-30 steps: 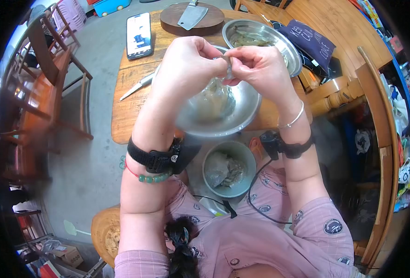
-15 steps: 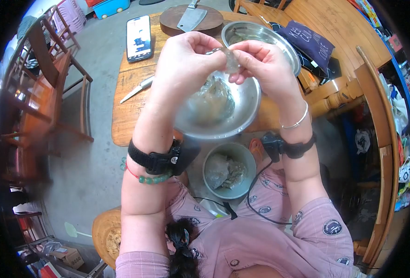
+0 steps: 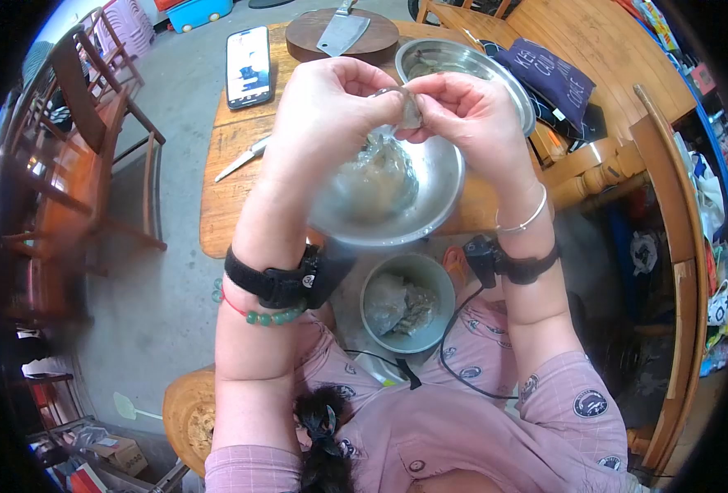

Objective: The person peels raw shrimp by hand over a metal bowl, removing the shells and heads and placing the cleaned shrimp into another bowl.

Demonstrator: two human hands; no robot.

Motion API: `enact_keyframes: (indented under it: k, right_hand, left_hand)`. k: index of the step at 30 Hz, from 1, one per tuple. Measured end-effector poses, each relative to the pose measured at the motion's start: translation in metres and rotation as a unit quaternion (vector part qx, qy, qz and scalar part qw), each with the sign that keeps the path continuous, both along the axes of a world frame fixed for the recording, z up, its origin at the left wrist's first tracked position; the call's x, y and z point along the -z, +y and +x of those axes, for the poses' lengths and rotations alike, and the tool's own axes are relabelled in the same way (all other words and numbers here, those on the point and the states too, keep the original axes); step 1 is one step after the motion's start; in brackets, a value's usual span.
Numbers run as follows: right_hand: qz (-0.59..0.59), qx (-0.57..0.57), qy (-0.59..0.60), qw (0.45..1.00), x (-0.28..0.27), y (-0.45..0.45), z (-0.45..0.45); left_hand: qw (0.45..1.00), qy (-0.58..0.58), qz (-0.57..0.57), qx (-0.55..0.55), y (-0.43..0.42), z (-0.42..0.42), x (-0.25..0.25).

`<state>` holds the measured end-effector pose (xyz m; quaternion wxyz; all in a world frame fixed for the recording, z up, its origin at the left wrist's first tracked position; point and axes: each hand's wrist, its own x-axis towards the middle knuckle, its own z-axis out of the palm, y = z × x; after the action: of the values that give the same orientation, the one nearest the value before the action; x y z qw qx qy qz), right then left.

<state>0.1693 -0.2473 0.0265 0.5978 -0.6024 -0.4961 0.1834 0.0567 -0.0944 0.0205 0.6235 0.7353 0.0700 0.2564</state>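
Over the near metal basin [image 3: 438, 193], both my hands meet at a small, grey, translucent shrimp [image 3: 411, 113], partly hidden by fingers. My left hand [image 3: 339, 103] is closed, pinching its left side between thumb and fingers. With thumb and bent fingers, my right hand [image 3: 466, 107] grips the right side. A clear plastic bag [image 3: 384, 177] with wet, pale contents lies in the basin below, partly covered by my left wrist. Behind my right hand stands a second metal bowl [image 3: 495, 62] with greyish contents.
A cleaver [image 3: 343, 33] rests on a round chopping board [image 3: 298, 37]. A phone [image 3: 249, 70] and a small knife [image 3: 240, 160] lie on the wooden table [image 3: 216, 209]. Between my legs is a bucket [image 3: 368, 316] holding plastic and scraps. A dark bag [image 3: 549, 78] sits at right.
My right fingers have drawn in and curled more closely around the shrimp, which has turned slightly. My left hand stays nearly in place.
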Motion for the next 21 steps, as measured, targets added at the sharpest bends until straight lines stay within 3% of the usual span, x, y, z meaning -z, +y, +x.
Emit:
enact_keyframes:
  k: [21]
  right_hand:
    - [-0.039,-0.002,-0.020,0.999,-0.008,-0.004,-0.004]
  left_hand:
    - [0.997,0.009,-0.077,0.017,-0.001,0.003,0.004]
